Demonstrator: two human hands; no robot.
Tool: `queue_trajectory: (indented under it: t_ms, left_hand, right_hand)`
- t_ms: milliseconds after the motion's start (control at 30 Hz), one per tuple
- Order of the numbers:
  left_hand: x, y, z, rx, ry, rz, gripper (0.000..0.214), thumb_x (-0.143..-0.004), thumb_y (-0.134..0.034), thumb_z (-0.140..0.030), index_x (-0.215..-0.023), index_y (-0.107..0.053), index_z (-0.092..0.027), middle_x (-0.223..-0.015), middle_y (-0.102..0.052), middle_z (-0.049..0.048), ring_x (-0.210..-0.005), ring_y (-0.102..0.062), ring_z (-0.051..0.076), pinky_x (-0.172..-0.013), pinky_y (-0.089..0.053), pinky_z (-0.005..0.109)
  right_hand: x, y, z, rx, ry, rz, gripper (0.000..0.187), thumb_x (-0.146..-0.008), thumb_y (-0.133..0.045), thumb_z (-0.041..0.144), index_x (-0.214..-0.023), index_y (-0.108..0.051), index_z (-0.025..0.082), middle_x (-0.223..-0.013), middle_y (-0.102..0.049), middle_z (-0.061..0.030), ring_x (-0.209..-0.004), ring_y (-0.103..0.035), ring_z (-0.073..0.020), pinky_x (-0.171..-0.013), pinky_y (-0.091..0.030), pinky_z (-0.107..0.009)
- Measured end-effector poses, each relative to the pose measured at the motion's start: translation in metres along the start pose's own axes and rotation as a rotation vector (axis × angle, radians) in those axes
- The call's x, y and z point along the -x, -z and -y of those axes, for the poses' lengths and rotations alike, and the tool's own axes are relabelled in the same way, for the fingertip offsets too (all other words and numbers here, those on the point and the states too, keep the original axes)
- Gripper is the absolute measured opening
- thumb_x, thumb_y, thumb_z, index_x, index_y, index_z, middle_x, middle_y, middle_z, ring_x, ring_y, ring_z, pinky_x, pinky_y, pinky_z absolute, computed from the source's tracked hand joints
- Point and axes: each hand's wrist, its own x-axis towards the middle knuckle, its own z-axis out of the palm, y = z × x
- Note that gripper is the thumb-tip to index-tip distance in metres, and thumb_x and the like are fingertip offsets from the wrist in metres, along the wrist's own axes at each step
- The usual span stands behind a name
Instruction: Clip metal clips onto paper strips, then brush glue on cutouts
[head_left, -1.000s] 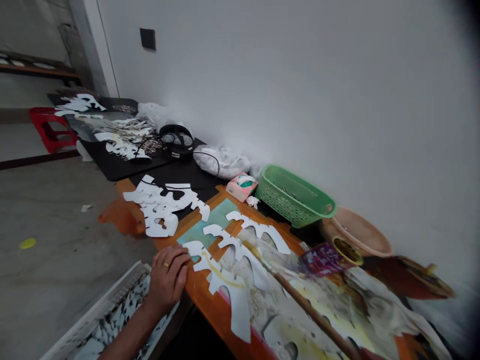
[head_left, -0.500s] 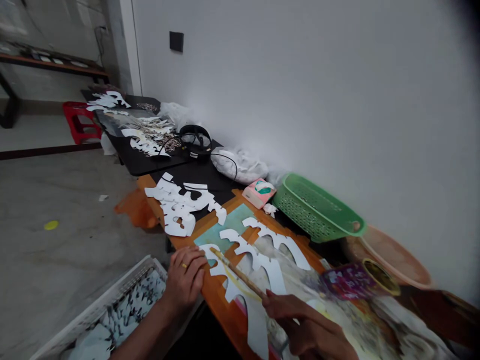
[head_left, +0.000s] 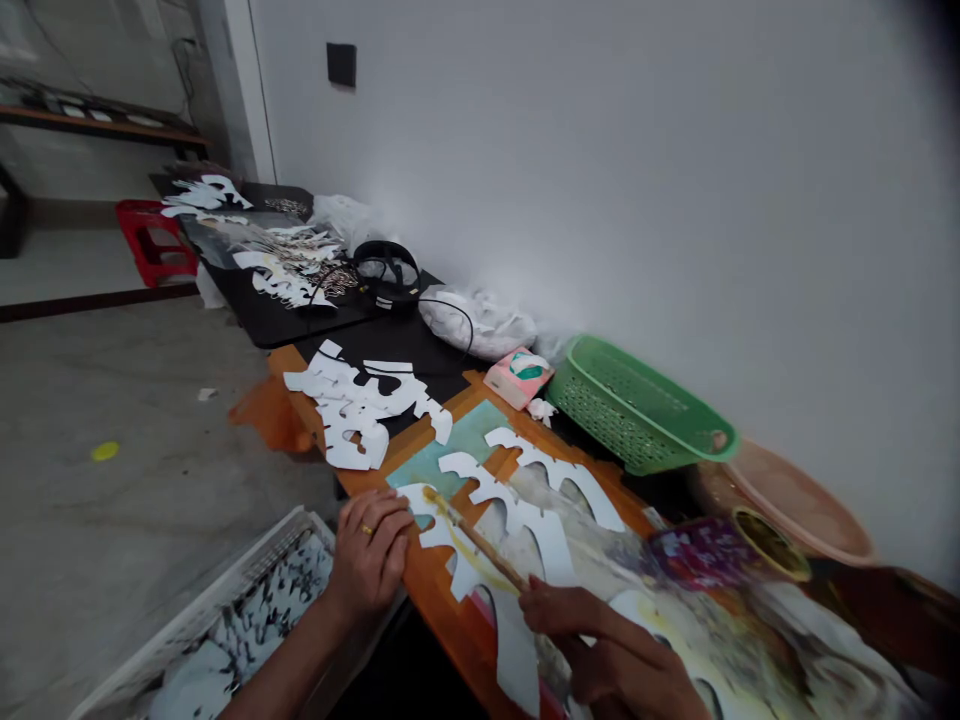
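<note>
Your right hand (head_left: 611,650) has its fingers closed round the wooden handle of a brush (head_left: 487,553); the yellowed tip meets the far end of the nearest white cutout (head_left: 517,660). That cutout lies along the front edge of the counter (head_left: 429,595), a yellow streak on its face. Your left hand (head_left: 373,545) lays its fingers on the same end, just beside the tip; whether they pinch it, I cannot tell. Two similar pieces (head_left: 551,545) lie alongside, with a green basket (head_left: 637,420) farther back
</note>
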Motion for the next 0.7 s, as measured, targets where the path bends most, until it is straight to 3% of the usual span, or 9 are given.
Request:
queue_trajectory:
  t_ms: [100, 233, 367, 533, 700]
  left_hand:
    - [0.000, 0.000, 0.000, -0.001, -0.006, -0.001, 0.022, -0.095, -0.045, -0.011, -0.108, -0.061, -0.018, -0.109, -0.069, 0.0101, -0.111, -0.058, 0.025, -0.100, -0.039, 0.045]
    - [-0.002, 0.001, -0.001, -0.006, -0.009, -0.005, 0.022, -0.095, -0.044, -0.011, -0.108, -0.061, -0.019, -0.107, -0.069, 0.0097, -0.110, -0.058, 0.025, -0.098, -0.039, 0.045]
    - [-0.003, 0.002, -0.002, -0.012, -0.013, -0.008, 0.022, -0.095, -0.045, -0.011, -0.108, -0.061, -0.019, -0.107, -0.069, 0.0092, -0.109, -0.059, 0.025, -0.098, -0.039, 0.044]
    - [-0.002, 0.001, -0.001, -0.015, -0.014, -0.008, 0.022, -0.094, -0.045, -0.012, -0.107, -0.061, -0.019, -0.106, -0.069, 0.0094, -0.109, -0.059, 0.025, -0.098, -0.040, 0.044]
    - [-0.003, 0.001, -0.001, -0.021, -0.014, -0.015, 0.022, -0.094, -0.045, -0.011, -0.107, -0.061, -0.019, -0.106, -0.069, 0.0092, -0.109, -0.059, 0.025, -0.098, -0.040, 0.044]
  right_hand:
    - [-0.002, 0.000, -0.001, 0.030, 0.041, 0.025, 0.039, -0.100, -0.056, 0.043, -0.069, -0.059, 0.020, -0.100, -0.078, -0.0091, -0.095, -0.078, -0.0248, -0.101, -0.058, -0.038]
    - [-0.008, -0.002, -0.001, 0.101, 0.097, 0.070, 0.036, -0.101, -0.055, 0.038, -0.069, -0.059, 0.020, -0.097, -0.079, -0.0083, -0.092, -0.078, -0.0226, -0.098, -0.060, -0.033]
    - [-0.006, -0.007, -0.010, 0.125, 0.186, -0.020, 0.039, -0.101, -0.058, 0.034, -0.064, -0.055, 0.020, -0.093, -0.079, -0.0078, -0.090, -0.079, -0.0212, -0.096, -0.060, -0.031]
    - [-0.003, -0.003, -0.015, 0.221, 0.257, 0.206, 0.036, -0.104, -0.052, 0.030, -0.070, -0.056, 0.020, -0.104, -0.079, -0.0084, -0.100, -0.077, -0.0217, -0.102, -0.057, -0.033]
    - [-0.008, -0.004, -0.005, 0.299, 0.286, 0.233, 0.033, -0.105, -0.050, 0.027, -0.074, -0.060, 0.019, -0.095, -0.080, -0.0064, -0.096, -0.078, -0.0176, -0.104, -0.054, -0.025]
